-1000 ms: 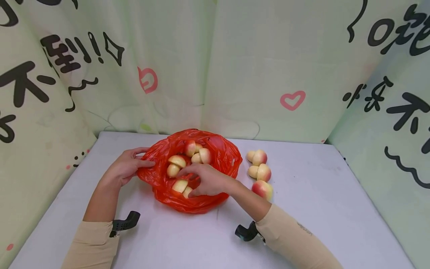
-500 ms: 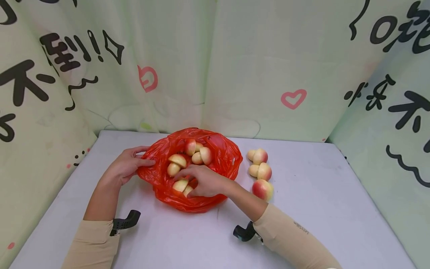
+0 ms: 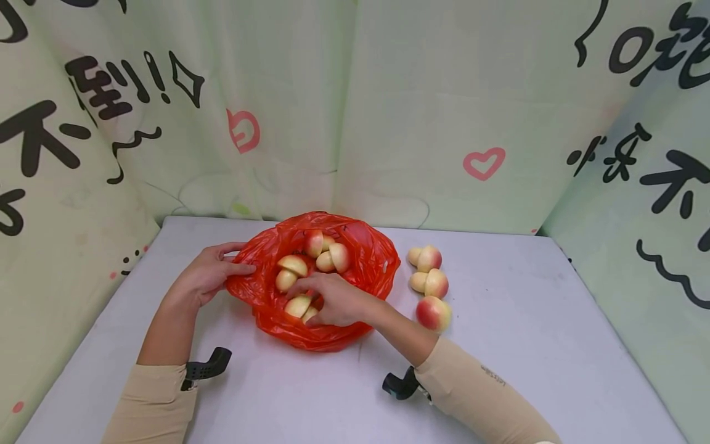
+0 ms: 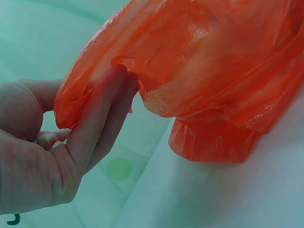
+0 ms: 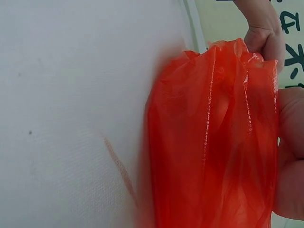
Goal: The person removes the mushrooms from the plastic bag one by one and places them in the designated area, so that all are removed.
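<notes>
Both grips pinch one red bag (image 3: 363, 259) holding four peaches; three outside.

Bag mouth (image 3: 355, 246) open upward, partly filled by right hand (image 3: 338, 300) and mushroom-shaped toys (image 3: 292, 271). Left hand (image 3: 208, 274) blocks left rim. Three toys (image 3: 432, 285) in row just right of red plastic bag (image 3: 266, 296). Table (image 3: 527, 320) bare far right and along front edge. Printed curtain (image 3: 355, 111) closes back and sides.
</notes>
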